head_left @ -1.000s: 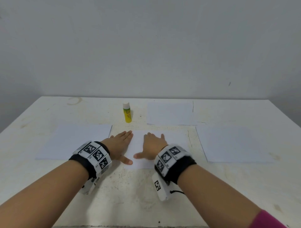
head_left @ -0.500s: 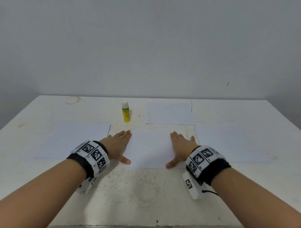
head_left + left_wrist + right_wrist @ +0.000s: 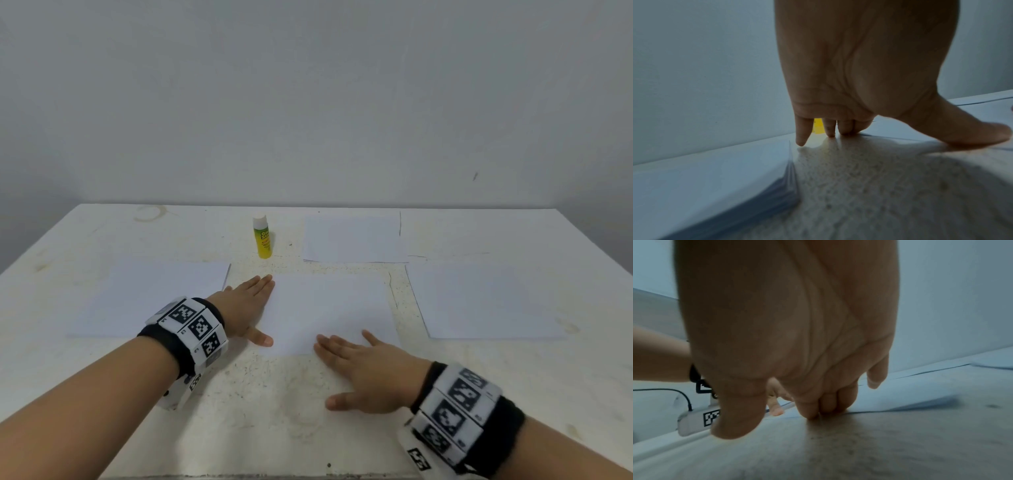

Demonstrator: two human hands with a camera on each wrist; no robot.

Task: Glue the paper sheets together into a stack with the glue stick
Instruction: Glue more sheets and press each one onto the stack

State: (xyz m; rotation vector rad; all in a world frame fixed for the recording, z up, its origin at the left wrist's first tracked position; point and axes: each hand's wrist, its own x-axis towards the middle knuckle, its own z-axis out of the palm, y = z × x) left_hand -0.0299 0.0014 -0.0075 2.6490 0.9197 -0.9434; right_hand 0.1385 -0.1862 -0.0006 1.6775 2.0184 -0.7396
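A white paper sheet (image 3: 329,308) lies in the middle of the table. My left hand (image 3: 253,308) rests flat on its left edge, fingers straight, thumb on the near left corner. My right hand (image 3: 339,371) lies flat at the sheet's near edge; its straight fingertips (image 3: 824,408) touch that edge and the thumb is on the bare table. The yellow glue stick (image 3: 263,236) stands upright with its white cap on, behind the sheet; neither hand touches it. In the left wrist view its yellow body (image 3: 818,128) peeks out behind my fingers (image 3: 846,128).
More white paper lies around: a pile (image 3: 154,298) at the left, thick at its edge (image 3: 789,178), one lot (image 3: 352,238) at the back and one (image 3: 486,301) at the right. The speckled white table (image 3: 274,411) meets a grey wall behind.
My right hand slid from the sheet's middle to its right side, then came back toward me to the near edge. The left hand and the sheet stayed where they were.
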